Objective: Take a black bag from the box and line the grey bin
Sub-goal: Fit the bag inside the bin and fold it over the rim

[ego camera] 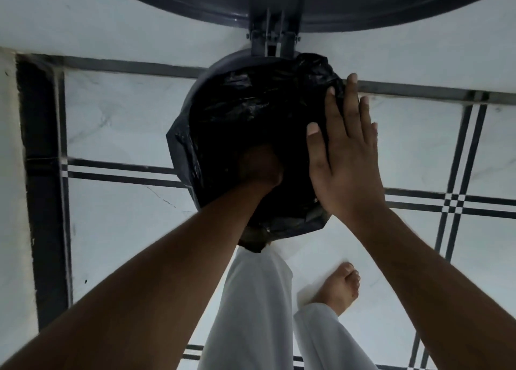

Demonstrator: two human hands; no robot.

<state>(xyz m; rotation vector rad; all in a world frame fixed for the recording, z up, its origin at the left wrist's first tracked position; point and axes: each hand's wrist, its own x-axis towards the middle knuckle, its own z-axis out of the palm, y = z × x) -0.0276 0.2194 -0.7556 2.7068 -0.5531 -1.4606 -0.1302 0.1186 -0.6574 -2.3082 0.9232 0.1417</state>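
Left hand [261, 166]: reaches down inside the bag, wrist-deep in the opening; fingers are lost in the dark, so I cannot tell whether they are spread or curled
Black bag [251, 104]: already in the grey bin [195, 85], its mouth folded out over the near and left rim, a loose bunch standing up at the far right
Right hand [344, 146]: flat, fingers straight and spread, pressing the bag against the bin's right side
Lid [279, 9]: swung up on its hinge at the far side
Key relation: the unseated bunch lies just beyond the right fingertips, so the right hand is nearer to it
Likely step: seating the liner and smoothing the rim
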